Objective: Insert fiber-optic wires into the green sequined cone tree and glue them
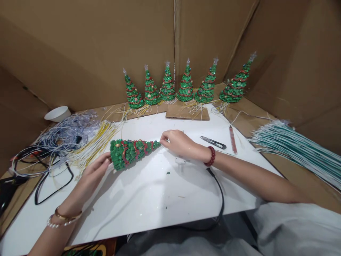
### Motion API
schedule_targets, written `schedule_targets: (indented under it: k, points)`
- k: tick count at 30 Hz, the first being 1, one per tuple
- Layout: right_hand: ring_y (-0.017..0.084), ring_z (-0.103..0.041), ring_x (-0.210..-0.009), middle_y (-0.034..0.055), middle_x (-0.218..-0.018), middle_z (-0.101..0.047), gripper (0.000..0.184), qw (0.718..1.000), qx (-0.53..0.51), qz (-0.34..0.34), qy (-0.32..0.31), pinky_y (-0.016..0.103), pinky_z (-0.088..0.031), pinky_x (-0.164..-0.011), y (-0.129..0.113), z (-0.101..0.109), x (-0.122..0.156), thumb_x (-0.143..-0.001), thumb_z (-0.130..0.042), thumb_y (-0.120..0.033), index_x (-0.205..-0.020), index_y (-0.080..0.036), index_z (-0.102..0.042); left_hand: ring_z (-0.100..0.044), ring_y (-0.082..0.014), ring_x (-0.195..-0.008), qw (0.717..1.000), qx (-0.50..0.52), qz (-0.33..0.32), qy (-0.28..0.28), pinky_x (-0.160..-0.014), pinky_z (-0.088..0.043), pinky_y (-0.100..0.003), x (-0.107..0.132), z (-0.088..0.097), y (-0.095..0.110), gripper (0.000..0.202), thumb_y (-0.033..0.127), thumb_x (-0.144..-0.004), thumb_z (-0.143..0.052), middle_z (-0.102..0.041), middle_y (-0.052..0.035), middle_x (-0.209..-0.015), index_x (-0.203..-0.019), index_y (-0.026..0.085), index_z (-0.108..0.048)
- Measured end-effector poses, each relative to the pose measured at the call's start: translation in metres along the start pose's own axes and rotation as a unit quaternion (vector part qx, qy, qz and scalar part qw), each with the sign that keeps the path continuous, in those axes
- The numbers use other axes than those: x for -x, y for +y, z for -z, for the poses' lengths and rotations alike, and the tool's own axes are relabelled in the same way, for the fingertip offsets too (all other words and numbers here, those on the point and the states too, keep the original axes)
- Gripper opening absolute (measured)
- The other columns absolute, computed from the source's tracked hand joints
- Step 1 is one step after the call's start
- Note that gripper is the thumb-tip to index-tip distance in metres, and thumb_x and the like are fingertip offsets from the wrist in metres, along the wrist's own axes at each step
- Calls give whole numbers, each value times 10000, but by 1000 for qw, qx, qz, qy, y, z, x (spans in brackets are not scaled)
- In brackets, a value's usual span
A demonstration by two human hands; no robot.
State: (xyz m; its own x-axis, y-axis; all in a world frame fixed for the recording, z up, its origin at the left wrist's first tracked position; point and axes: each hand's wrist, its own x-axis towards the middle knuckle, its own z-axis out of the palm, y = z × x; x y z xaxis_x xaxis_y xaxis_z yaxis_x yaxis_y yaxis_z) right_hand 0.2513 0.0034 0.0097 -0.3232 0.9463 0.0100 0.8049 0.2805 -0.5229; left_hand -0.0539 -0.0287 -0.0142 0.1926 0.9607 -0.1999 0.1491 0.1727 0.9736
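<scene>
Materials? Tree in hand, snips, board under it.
The tree looks like glossy green plastic pieces, perhaps glittered, with red bead-like garland; its core is hidden. The snips look like dark-finished steel, judging by the metallic sheen. The board is smooth and white, foam board or plastic; can't tell which.

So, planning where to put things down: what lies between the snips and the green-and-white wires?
In the head view, a reddish strip lies between the snips and wires.
</scene>
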Motion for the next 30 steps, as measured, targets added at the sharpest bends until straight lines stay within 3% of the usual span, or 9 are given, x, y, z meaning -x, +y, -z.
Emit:
schedule_targets:
  k: [3, 7, 11, 17, 20, 23, 27, 30]
  points:
    - [166, -612, -771, 74, -869, -703, 190, 1000, 17, 2, 6, 250, -354, -650, 1, -3, -1, -849, -480, -151, -804, -140, -665, -599, -222, -1043, 1000, 19, 10, 12, -902, -475, -289, -9, 6, 5, 446, 464, -808, -636, -651, -71, -1207, -1173, 207, -639]
    - [162, -600, -765, 77, -875, -694, 193, 999, 40, 11, 11, 256, -340, -657, 1, -6, 0, -871, -474, -164, -811, -135, -656, -618, -218, -950, 997, -80, -5, 8, -845, -482, -294, -22, 8, 13, 434, 454, -745, -697, -695, -66, -1113, -1089, 191, -687]
    - [160, -596, -768, 79, -880, -686, 210, 998, 55, 25, 19, 258, -329, -655, 0, -7, 1, -888, -456, -173, -809, -133, -646, -615, -236, -877, 988, -147, -46, -27, -834, -482, -327, -35, 7, 12, 374, 457, -672, -733, -736, -58, -877, -912, 170, -743]
    - [161, -602, -755, 79, -861, -691, 213, 998, 60, 10, 13, 260, -334, -652, -2, -7, 2, -881, -456, -176, -783, -137, -642, -512, -161, -578, 955, -278, -99, -32, -634, -477, -269, -44, 2, 13, 360, 520, -675, -661, -634, -12, -535, -617, 169, -720]
    - [161, -609, -768, 77, -856, -697, 216, 999, 35, 2, 13, 257, -342, -659, -3, -7, 2, -876, -459, -179, -785, -139, -650, -526, -163, -584, 956, -270, -100, -54, -589, -465, -252, -47, 0, 15, 401, 529, -722, -593, -624, -16, -530, -628, 156, -706]
    - [167, -616, -763, 78, -847, -704, 224, 1000, 20, -11, 21, 259, -341, -647, -3, -8, 2, -865, -457, -185, -782, -140, -659, -566, -187, -660, 956, -265, -104, -70, -634, -486, -272, -50, -1, 13, 389, 504, -743, -570, -648, -35, -588, -663, 146, -698]
    - [169, -613, -711, 81, -806, -706, 220, 999, 20, -28, 8, 263, -329, -610, -7, -7, 2, -837, -462, -179, -763, -138, -666, -566, -196, -705, 958, -249, -96, -110, -719, -513, -319, -54, -7, 9, 258, 399, -668, -661, -689, -47, -683, -685, 144, -694]
    - [166, -608, -696, 79, -787, -705, 218, 999, 11, -36, -8, 260, -326, -598, -9, -7, 2, -827, -465, -172, -759, -140, -669, -564, -195, -697, 975, -184, -83, -95, -697, -531, -329, -55, -19, 14, 204, 327, -584, -720, -710, -46, -724, -690, 154, -701]
